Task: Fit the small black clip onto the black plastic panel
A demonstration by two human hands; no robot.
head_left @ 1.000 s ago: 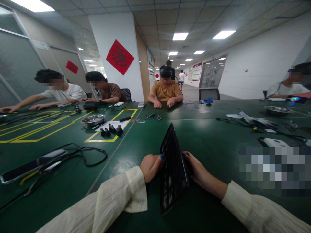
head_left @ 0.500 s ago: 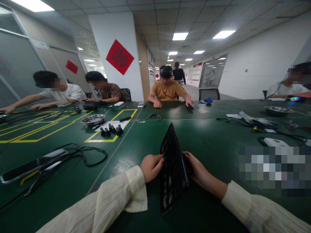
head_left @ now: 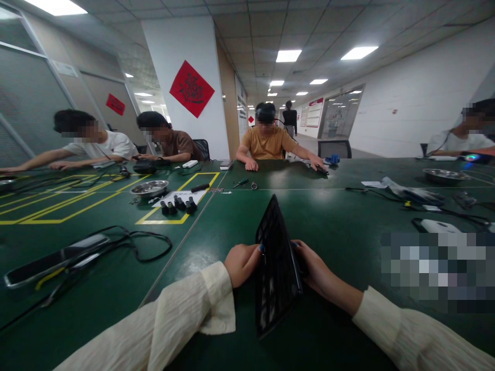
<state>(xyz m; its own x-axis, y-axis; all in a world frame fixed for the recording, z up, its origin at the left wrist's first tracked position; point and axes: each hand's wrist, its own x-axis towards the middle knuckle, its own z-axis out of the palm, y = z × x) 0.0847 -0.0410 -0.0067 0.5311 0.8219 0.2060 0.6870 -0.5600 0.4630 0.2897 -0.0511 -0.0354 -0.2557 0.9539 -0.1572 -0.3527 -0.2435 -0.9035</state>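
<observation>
A thin black tablet (head_left: 273, 275) stands nearly upright in front of me, its glossy dark face turned to the left and mirroring the ceiling lights. My left hand (head_left: 240, 265) is closed on its left edge, the thumb laid on the screen side. From the right, my right hand (head_left: 317, 269) grips the back and the right edge. Most of the right fingers are hidden behind the tablet or in its shadow. Below lies the dark green table (head_left: 216, 216).
To the left are a black device with cables (head_left: 58, 260), a metal bowl (head_left: 149, 188) and several black cylindrical parts (head_left: 179, 205). On the right lie a plastic bag (head_left: 412, 193), a white device (head_left: 440, 226) and another bowl (head_left: 444, 175). Co-workers sit around the table, one person (head_left: 266, 141) directly opposite.
Both my hands and the tablet stay almost still. Across the table, the co-worker's hand with a dark object has slid towards the blue item. A walking person in the background has shifted slightly.
</observation>
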